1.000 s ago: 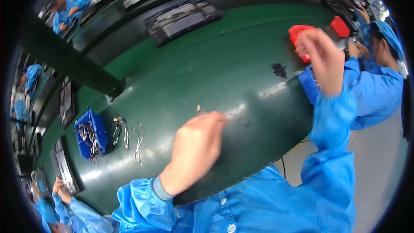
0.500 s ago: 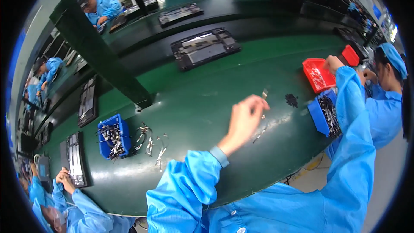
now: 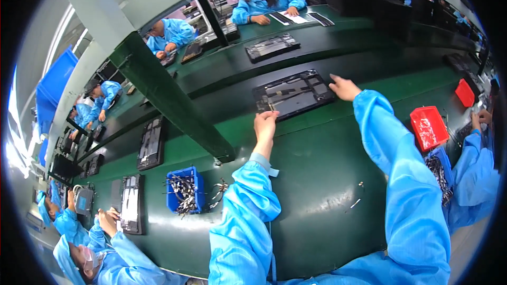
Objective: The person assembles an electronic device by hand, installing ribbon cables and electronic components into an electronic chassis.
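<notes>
An opened tablet-like device (image 3: 296, 95) with a black frame and grey inner parts lies on the dark strip ahead of me. My left hand (image 3: 265, 126) is at its near left corner, thumb and fingers pinched on a small thin strip (image 3: 272, 107) whose kind is too small to make out. On the other side my right hand (image 3: 346, 88) reaches to the device's right edge, index finger stretched out and nothing visible in it. Whether that fingertip touches the frame I cannot tell.
A blue bin (image 3: 185, 190) of small cables stands left, loose cables (image 3: 218, 194) beside it. A red bin (image 3: 429, 128) and another blue bin (image 3: 444, 166) are right. A green post (image 3: 169, 97) rises at left. Co-workers sit around, one (image 3: 87, 253) close on the left.
Both hands have moved to the device: the left forward from the table's middle with the thin strip, the right leftward from the red bin. The view has shifted too.
</notes>
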Demonstrator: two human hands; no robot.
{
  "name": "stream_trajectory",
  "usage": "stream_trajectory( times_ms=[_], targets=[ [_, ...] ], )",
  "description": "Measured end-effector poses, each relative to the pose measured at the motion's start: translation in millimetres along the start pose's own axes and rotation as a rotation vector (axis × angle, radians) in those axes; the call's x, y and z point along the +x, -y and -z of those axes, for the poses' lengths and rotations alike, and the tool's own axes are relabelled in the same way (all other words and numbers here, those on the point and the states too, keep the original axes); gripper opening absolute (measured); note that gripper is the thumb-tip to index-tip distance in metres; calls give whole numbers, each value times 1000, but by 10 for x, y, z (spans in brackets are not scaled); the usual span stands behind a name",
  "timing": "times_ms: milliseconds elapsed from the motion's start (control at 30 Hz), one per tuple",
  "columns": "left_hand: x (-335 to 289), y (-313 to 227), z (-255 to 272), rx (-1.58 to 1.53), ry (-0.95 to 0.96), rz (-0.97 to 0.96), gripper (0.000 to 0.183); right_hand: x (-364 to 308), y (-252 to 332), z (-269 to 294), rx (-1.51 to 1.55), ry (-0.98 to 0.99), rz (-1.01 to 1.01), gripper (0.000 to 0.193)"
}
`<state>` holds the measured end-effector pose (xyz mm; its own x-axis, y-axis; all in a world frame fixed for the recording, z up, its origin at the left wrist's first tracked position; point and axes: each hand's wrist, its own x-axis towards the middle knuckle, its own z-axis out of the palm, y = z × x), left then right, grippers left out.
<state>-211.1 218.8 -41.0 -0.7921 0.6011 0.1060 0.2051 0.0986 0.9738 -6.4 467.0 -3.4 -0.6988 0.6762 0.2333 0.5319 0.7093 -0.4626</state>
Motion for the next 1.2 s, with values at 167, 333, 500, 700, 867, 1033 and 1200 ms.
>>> stream_trajectory(
  times_ms=[167,333,500,700,867,1033,1200],
  targets=[
    [-784,-706,189,-102,280,100,15,6,257,-354,506,-20,-236,61],
    [-2283,-1438,876,-140,947,132,11,-668,711,650,1068,411,-228,69],
    [-3125,-1766,1536,-186,1084,536,17,-1433,1307,395,903,864,-97,74],
    [-3363,-1407,1617,-35,760,315,21,-2168,1563,511,-76,197,477,68],
    [-3375,-1168,1535,-43,688,296,20,-3053,2402,719,371,442,367,43],
    [-3377,-1111,1442,-117,702,231,20,-3189,2359,385,513,432,382,28],
    [-3347,-1220,1619,260,662,-164,25,-3055,2346,196,756,498,173,23]
  ],
)
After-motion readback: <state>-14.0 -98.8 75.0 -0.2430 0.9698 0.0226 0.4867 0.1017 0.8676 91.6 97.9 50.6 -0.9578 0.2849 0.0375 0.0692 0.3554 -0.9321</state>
